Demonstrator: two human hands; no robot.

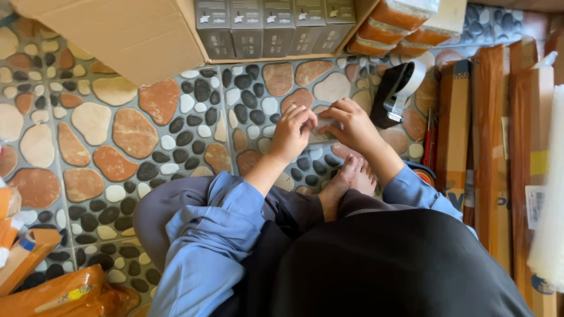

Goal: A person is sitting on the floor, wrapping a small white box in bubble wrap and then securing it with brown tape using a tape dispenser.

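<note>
**Small flat packet worked between both hands on the pebble floor**

While the person sits cross-legged, a small flat packet (322,132), pale and partly see-through, is held low over the pebble-patterned floor (117,141), just ahead of a bare foot (351,179). The left hand (292,132) is curled with its fingertips pinched on the packet's left edge; the right hand (354,126) is closed over the right edge from above. What the packet contains cannot be made out, as most of it is covered by fingers.

For the step in hand, an even pinch at both edges is judged best, with the packet kept flat and close to the floor so nothing slips out.

Noted around: a black tape dispenser (398,91) lies just beyond the right hand, near enough to be knocked by the wrist. An open cardboard box (135,35) with a row of grey cartons (270,26) stands farther ahead. Long brown cardboard parcels (490,147) crowd the right side; orange wrapped packages (64,296) lie at the left knee.
</note>
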